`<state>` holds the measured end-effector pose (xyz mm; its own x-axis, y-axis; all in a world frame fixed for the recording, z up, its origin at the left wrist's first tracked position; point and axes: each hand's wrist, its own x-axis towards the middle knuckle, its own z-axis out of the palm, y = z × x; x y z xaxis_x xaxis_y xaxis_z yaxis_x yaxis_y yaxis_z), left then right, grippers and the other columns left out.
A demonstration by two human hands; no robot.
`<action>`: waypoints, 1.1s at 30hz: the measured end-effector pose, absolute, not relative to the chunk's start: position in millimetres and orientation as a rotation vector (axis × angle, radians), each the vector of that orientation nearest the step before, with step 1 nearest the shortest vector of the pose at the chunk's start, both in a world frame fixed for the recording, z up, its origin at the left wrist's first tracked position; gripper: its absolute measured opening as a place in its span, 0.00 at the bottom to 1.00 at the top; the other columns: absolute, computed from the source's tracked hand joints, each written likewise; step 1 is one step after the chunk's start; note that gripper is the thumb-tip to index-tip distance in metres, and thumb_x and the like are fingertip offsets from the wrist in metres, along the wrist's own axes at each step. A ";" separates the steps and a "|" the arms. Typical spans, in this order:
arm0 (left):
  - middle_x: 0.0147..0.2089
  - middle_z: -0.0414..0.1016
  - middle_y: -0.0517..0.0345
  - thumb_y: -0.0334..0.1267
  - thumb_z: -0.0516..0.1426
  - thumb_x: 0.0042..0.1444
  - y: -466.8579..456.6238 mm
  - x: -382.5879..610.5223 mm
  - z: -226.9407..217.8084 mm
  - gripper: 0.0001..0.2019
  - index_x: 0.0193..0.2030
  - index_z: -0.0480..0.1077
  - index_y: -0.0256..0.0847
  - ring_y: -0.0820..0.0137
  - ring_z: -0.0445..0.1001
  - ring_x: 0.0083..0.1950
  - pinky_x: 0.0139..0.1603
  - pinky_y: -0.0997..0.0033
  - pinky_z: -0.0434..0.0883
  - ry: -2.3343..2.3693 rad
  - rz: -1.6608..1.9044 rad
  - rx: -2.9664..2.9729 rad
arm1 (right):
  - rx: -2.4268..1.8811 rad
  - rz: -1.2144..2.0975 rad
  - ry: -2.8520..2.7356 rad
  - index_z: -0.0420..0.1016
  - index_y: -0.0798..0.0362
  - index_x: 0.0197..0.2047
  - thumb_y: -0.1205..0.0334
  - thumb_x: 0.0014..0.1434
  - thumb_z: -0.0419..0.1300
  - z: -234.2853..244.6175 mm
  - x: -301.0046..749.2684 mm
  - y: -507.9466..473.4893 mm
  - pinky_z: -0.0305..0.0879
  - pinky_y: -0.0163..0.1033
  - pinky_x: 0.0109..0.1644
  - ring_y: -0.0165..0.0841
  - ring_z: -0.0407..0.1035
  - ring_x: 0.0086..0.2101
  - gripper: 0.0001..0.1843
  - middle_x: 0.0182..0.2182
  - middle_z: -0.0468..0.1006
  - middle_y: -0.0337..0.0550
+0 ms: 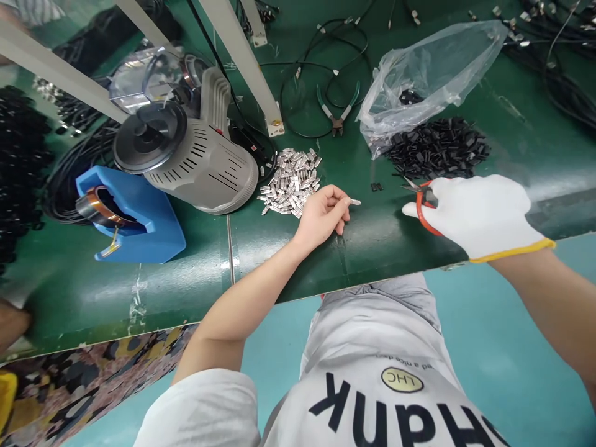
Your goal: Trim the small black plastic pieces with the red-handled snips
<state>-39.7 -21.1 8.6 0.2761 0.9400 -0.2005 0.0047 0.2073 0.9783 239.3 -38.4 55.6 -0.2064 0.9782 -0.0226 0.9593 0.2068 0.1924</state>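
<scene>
My bare left hand pinches a small silver metal connector between thumb and fingertips, its end poking out to the right. Just behind that hand lies a heap of similar silver connectors. A white glove with a yellow cuff covers my right hand, which is closed around red-handled scissors; their short metal tips point left. Beyond the glove a pile of small black plastic pieces spreads over the green table. Two or so black bits lie apart, between my hands.
A clear plastic bag slumps behind the black pile. Green-handled cutting pliers and black cables lie farther back. To the left are a grey machine, a blue tape dispenser and white frame posts. Another person's arm shows far left.
</scene>
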 end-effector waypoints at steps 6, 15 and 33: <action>0.26 0.74 0.63 0.47 0.63 0.63 -20.1 -40.3 6.1 0.14 0.37 0.68 0.39 0.80 0.67 0.17 0.20 0.79 0.63 1.099 0.931 1.196 | 1.845 -0.005 2.161 0.82 0.56 0.42 0.32 0.66 0.47 68.1 206.9 -34.0 0.51 0.42 0.36 0.43 0.73 0.31 0.37 0.29 0.79 0.56; 0.25 0.75 0.64 0.49 0.64 0.61 -16.5 -42.2 0.9 0.15 0.37 0.68 0.39 0.79 0.68 0.17 0.19 0.78 0.63 1.062 0.963 1.148 | 1.621 -0.199 2.131 0.83 0.59 0.39 0.40 0.66 0.54 94.0 165.5 11.5 0.59 0.46 0.37 0.48 0.76 0.36 0.30 0.33 0.80 0.61; 0.28 0.78 0.60 0.53 0.66 0.59 -26.2 -38.0 4.9 0.20 0.39 0.68 0.38 0.72 0.78 0.23 0.24 0.75 0.69 0.829 0.766 1.064 | 1.547 0.056 2.557 0.79 0.53 0.40 0.30 0.67 0.44 54.8 205.3 -51.9 0.37 0.41 0.36 0.38 0.67 0.27 0.37 0.24 0.76 0.49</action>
